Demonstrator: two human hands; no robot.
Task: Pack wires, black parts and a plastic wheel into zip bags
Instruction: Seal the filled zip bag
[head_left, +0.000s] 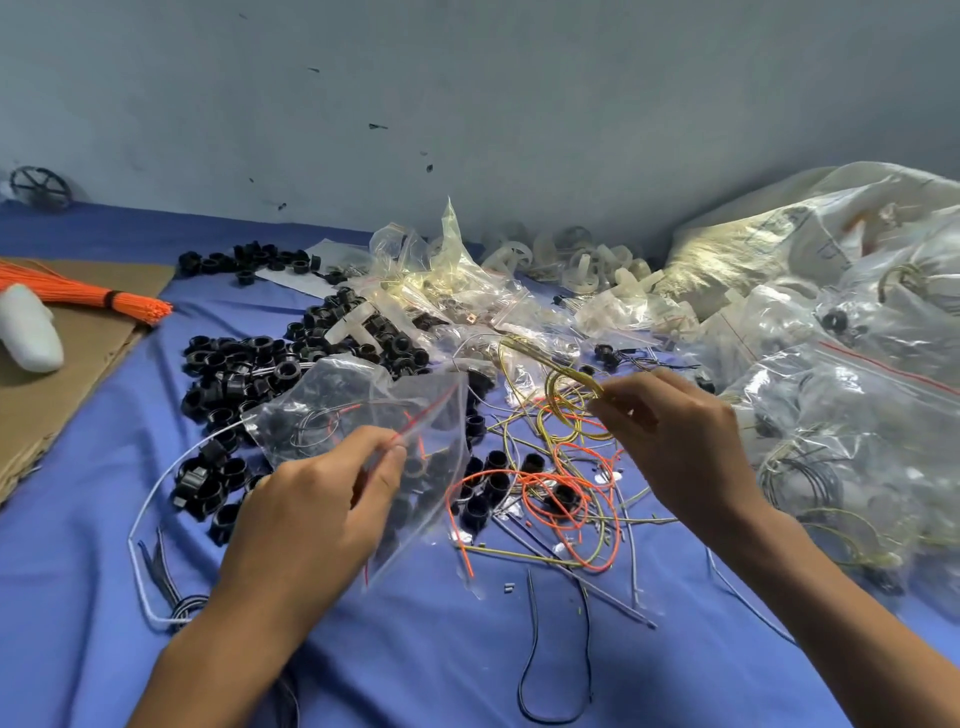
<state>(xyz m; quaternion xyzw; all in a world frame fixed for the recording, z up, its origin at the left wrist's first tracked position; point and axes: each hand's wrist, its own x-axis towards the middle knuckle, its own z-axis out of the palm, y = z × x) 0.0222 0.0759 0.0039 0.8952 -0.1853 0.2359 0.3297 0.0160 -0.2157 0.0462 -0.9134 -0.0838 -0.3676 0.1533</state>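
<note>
Both hands busy over a littered blue cloth (415, 660): bag in the left, wire coil in the right.

The only bare room is the near strip of cloth between the forearms. A wall closes the far edge, a flat cardboard sheet (67, 374) borders the left, and a glossy heap of filled bags (857, 395) crowds the right. The left hand (311, 499) pinches a crinkled clear zip bag (374, 410) by its red-striped mouth, with a few thin wires inside. The right hand (680, 436), just right of the bag mouth, pinches a looped yellow wire coil (566, 400) above the cloth. Ring-shaped black parts (244, 374) lie heaped behind and under the bag. Tangled loose orange wires (561, 499) lie beneath the right hand. Pale translucent plastic wheels (571, 260) sit far by the wall, and an orange wire bundle (78, 293) rests on the cardboard.
</note>
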